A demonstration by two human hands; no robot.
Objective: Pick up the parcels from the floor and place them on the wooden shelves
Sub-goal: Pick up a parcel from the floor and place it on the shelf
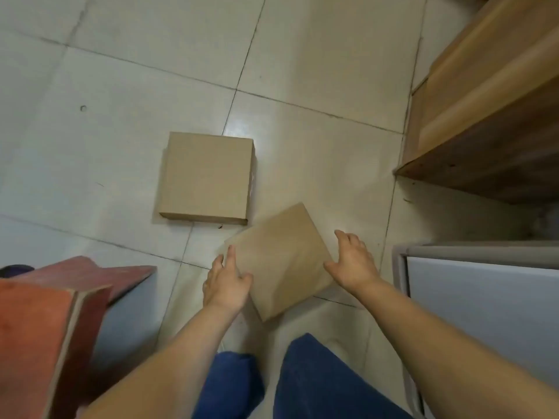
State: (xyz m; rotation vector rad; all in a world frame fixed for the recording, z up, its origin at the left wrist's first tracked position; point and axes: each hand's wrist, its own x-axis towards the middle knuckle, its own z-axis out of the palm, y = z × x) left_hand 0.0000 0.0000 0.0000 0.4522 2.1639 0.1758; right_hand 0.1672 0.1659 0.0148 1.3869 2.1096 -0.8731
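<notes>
Two flat brown cardboard parcels are in view over the tiled floor. The nearer parcel [281, 261] is turned at an angle, and both my hands clasp it. My left hand [227, 281] presses its left edge with the thumb on top. My right hand [352, 261] presses its right edge. Whether this parcel rests on the floor or is lifted slightly, I cannot tell. The second parcel [207, 178] lies flat on the floor just beyond, untouched. The wooden shelves [472, 116] stand at the upper right.
A red-topped wooden stool or bench [60, 313] stands at the lower left. A grey-white cabinet or box [484, 297] sits at the lower right, under the shelves. My knees in blue trousers [302, 382] are at the bottom.
</notes>
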